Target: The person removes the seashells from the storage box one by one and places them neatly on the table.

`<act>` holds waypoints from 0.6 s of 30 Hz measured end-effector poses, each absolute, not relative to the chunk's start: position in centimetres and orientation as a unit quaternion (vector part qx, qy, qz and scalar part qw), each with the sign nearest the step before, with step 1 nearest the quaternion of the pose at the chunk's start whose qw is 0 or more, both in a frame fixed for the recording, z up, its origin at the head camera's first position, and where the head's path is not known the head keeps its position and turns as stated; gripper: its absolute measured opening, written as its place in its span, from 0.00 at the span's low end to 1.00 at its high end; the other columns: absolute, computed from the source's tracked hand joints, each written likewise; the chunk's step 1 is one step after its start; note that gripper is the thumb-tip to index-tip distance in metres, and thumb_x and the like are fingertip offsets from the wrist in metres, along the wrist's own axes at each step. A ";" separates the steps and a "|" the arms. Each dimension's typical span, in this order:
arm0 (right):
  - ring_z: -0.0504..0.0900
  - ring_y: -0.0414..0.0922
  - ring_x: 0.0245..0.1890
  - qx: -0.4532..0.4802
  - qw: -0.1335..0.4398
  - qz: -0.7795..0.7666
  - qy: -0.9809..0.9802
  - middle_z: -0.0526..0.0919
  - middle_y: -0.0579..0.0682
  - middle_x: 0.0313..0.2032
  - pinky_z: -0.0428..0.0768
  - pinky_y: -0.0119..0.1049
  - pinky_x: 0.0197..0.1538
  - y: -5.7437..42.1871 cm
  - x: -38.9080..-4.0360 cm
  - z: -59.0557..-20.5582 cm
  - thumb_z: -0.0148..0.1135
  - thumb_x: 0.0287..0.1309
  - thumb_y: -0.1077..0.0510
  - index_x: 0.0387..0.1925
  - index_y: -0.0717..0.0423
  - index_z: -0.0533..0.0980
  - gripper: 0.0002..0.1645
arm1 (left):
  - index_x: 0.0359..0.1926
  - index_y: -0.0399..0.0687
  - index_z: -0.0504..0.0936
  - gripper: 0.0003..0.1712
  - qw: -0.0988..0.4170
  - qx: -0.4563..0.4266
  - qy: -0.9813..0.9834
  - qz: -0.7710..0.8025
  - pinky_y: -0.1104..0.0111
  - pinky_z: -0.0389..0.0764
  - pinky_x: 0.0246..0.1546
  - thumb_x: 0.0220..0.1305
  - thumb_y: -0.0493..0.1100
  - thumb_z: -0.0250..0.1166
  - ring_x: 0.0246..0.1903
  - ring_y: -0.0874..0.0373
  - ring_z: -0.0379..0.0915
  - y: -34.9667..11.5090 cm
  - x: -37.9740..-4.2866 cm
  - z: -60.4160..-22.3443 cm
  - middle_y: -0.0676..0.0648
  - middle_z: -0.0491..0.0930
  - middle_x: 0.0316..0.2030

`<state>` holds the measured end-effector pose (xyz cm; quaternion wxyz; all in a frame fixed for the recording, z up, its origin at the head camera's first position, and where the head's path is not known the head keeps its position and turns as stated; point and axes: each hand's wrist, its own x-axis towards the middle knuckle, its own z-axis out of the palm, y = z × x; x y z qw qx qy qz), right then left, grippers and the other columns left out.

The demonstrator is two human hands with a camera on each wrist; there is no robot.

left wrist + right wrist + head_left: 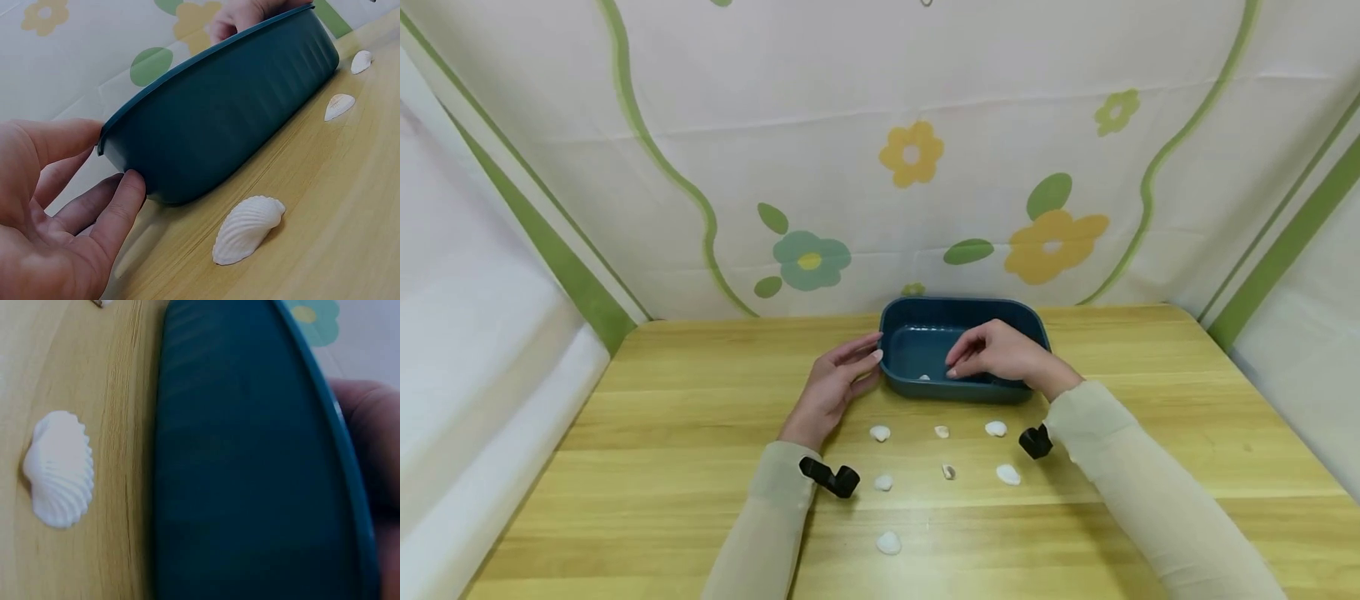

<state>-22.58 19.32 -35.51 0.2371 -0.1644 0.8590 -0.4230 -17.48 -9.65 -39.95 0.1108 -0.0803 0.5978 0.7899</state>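
A dark teal plastic basin stands on the wooden table against the cloth backdrop. My left hand touches its left end from outside. In the left wrist view, fingertips rest against the outer wall, with a digit at the rim. My right hand reaches over the near rim into the basin, its thumb and fingertips close together. Whether anything small lies between them is unclear. One small white shell lies in the basin, left of these fingertips. The right wrist view shows this hand partly, behind the rim.
Several seashells lie spaced out before the basin, including white ones at left, right and nearest me, and a small brownish one. Flowered cloth closes off the back and sides.
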 end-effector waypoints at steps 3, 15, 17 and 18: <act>0.89 0.43 0.41 -0.176 0.256 -0.414 0.856 0.92 0.52 0.43 0.88 0.38 0.52 19.0 -23.1 -36.0 0.76 0.66 0.59 0.46 0.57 0.89 0.09 | 0.69 0.48 0.84 0.24 0.109 -0.081 0.598 0.790 0.64 0.86 0.63 0.75 0.36 0.68 0.60 0.60 0.82 -9.6 -17.5 -39.8 0.44 0.81 0.69; 0.87 0.41 0.41 -0.221 0.268 -0.359 0.866 0.92 0.52 0.44 0.88 0.37 0.51 18.4 -23.8 -37.0 0.67 0.67 0.69 0.46 0.59 0.90 0.11 | 0.69 0.50 0.84 0.23 0.112 -0.081 0.600 0.788 0.63 0.85 0.65 0.75 0.36 0.68 0.59 0.61 0.82 -9.6 -17.7 -39.9 0.46 0.81 0.69; 0.87 0.41 0.41 -0.222 0.266 -0.353 0.869 0.92 0.52 0.44 0.88 0.37 0.51 18.2 -23.8 -37.1 0.67 0.67 0.69 0.45 0.58 0.90 0.11 | 0.69 0.49 0.84 0.23 0.112 -0.082 0.598 0.789 0.65 0.86 0.63 0.76 0.36 0.68 0.58 0.61 0.82 -9.7 -17.7 -40.0 0.46 0.81 0.69; 0.87 0.41 0.41 -0.222 0.265 -0.350 0.871 0.92 0.52 0.44 0.88 0.37 0.51 18.2 -23.8 -37.2 0.67 0.67 0.69 0.45 0.57 0.90 0.11 | 0.69 0.49 0.84 0.23 0.112 -0.082 0.598 0.789 0.65 0.86 0.62 0.76 0.36 0.68 0.58 0.62 0.82 -9.7 -17.7 -40.0 0.46 0.81 0.69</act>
